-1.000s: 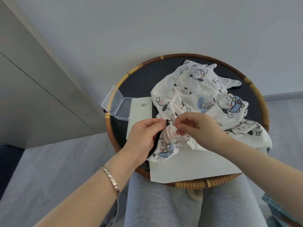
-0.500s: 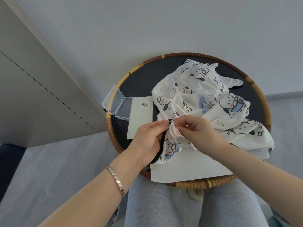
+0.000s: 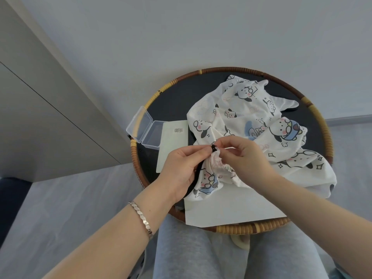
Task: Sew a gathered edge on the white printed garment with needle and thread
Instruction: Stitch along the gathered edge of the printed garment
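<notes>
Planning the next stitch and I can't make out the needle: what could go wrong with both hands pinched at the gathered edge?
1. The needle is too small to see, and the left hand and right hand meet fingertip to fingertip on the garment, so a prick is possible.
2. The clear box lies open at the tray rim near the left hand; a bump might tip it off.

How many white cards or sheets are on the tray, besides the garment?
2. A barcoded card lies left of the garment, beside the clear box; a larger sheet lies at the near rim of the tray, partly under the garment. Others may be hidden beneath it.
</notes>
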Available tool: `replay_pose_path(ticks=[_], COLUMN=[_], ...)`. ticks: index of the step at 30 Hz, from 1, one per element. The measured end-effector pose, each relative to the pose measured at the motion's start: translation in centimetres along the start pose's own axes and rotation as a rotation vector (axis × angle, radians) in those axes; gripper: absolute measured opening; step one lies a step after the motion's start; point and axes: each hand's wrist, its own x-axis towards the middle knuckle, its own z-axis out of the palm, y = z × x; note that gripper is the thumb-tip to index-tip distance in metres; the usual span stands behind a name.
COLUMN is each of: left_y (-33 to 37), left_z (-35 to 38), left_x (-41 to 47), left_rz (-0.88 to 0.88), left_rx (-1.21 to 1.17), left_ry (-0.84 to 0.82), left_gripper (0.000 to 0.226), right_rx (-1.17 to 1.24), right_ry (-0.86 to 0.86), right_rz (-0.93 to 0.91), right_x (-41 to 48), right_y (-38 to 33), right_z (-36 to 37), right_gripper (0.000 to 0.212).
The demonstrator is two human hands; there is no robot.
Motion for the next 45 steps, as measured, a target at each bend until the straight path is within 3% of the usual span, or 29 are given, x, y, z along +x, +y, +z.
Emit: replay_pose_path(ticks=[5,11,14,16,21,24,27,30,34,36,39,41,43,45], left_y=[0.3,-0.1,-0.2,0.1,0.6,0.7,0.3,-0.6,-1.1,-1.0,-0.7,-0.6,-0.6,-0.8], left_z=[-0.1,0.0,0.4,0.9,1.6,1.9,1.3,-0.2,-2.5,-3.2,-3.6,-3.7,-3.5,-3.1], left_x=[0.3,0.7,1.1,1.2,1.1,1.1,2.0,2.7,3.4,3.6,3.5,3.6,3.6,3.5], left_rz=[-0.056,-0.113,-0.074,-0.043,0.183,0.378,0.313,0.243,0.303,0.328,0.373,0.396,0.390,0.371], left_rx=[0.061,0.114,0.209,0.275,0.460,0.680,0.704,0.666,0.797,0.834,0.874,0.875,0.833,0.756], left_ry=[0.045,0.105,0.164,0.176,0.268,0.371,0.478,0.536,0.586,0.603,0.612,0.612,0.600,0.562], left_gripper=[0.013,0.006,0.004,0.002,0.003,0.002,0.007,0.003,0.007,0.016,0.020,0.018,0.017,0.016], right_rx=[0.044,-0.044,-0.030,-0.038,0.229,0.103,-0.055,0.048,0.329,0.051,-0.886,-1.240,-1.228,-0.965], right_ry=[0.070,0.024,0.005,0.051,0.252,0.370,0.459,0.445,0.258,0.163,0.083,0.080,0.143,0.182], right_rz=[-0.008,0.014,0.020,-0.020,-0.074,-0.170,-0.251,-0.269,-0.152,-0.048,0.134,0.301,0.336,0.203], right_x=[-0.2,-0.4,-0.1,0.2,0.6,0.5,0.8,1.3,2.3,3.0,5.0,5.5,5.6,5.1], right_y=[-0.2,-0.4,-0.8,-0.8,-1.7,-1.4,-1.7,-2.9,-3.6,-2.6,0.1,1.0,1.0,0.7], right_z=[0.0,0.1,0.1,0.3,1.3,2.1,1.9,0.9,-1.0,-2.4,-5.2,-6.6,-7.0,-6.1], right_gripper=[0.027,0.028,0.017,0.022,0.023,0.024,0.025,0.024,0.019,0.018,0.019,0.013,0.014,0.012])
